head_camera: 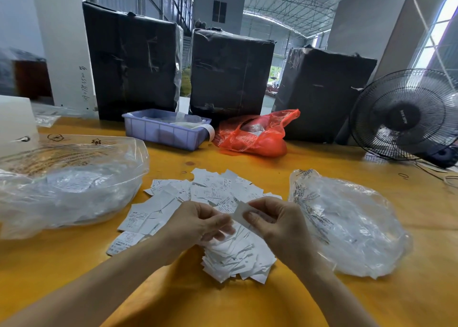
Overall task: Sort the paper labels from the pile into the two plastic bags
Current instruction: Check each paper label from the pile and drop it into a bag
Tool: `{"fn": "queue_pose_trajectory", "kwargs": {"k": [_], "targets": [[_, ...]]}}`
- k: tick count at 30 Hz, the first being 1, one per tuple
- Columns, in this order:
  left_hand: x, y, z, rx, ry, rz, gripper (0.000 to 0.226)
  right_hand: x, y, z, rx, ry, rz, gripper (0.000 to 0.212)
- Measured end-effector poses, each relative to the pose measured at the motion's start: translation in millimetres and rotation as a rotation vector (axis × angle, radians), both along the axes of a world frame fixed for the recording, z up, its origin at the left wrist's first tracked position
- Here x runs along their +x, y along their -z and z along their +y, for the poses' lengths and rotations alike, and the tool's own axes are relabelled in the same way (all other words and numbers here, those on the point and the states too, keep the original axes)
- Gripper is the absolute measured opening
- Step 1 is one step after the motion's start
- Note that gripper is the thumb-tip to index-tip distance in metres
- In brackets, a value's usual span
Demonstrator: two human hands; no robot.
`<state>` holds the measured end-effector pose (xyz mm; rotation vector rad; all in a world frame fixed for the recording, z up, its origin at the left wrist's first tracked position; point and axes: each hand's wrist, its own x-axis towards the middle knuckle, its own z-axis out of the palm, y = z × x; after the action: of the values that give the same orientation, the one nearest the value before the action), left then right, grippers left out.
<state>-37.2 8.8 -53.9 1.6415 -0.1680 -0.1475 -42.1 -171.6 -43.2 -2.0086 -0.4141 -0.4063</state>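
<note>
Bench (pixel 322 168): yellow-orange top | black-wrapped boxes (pixel 230 71): three, upright along far edge | white pillar (pixel 67 46): upper left | black fan (pixel 406 114): right edge | trussed roof (pixel 285 2): daylit, top centre | window (pixel 438 34): upper right

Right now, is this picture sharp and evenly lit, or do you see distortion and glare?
Head view: wide-angle bending curves the fan and the table edge; daylight glares on the left plastic bag and right plastic bag; print on the paper labels is too soft to read; the hands look sharp.
</note>
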Motion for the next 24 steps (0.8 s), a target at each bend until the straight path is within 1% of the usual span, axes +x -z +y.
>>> {"fn": "queue_pose_trajectory", "kwargs": {"k": [3, 9, 15, 17, 21, 24], "targets": [[-0.3, -0.5, -0.1, 0.001, 0.018, 0.003, 0.020, 0.0, 0.6, -0.1, -0.017, 0.015, -0.023, 0.011], [-1.3, -1.9, -0.7, 0.003, 0.017, 0.008, 0.017, -1.6, -0.3, 0.8, -0.080, 0.038, -0.079, 0.011], [-4.2, -4.5, -1.1, -0.012, 0.023, -0.007, 0.020, -1.5, 1.2, 1.5, -0.108, 0.000, -0.045, 0.010], [-3.8, -3.8, -1.5, -0.009, 0.020, -0.015, 0.019, -1.2, 1.5, 1.5, -0.105, -0.031, -0.010, 0.010], [-3.0, -1.8, -2.7, 0.021, -0.001, -0.047, 0.019, -1.9, 0.5, 0.0, -0.075, -0.153, 0.172, 0.007], [-1.4, 0.0, -2.0, 0.030, 0.000, -0.052, 0.019, -2.1, 0.5, -0.3, -0.024, -0.197, 0.229, 0.007]]}}
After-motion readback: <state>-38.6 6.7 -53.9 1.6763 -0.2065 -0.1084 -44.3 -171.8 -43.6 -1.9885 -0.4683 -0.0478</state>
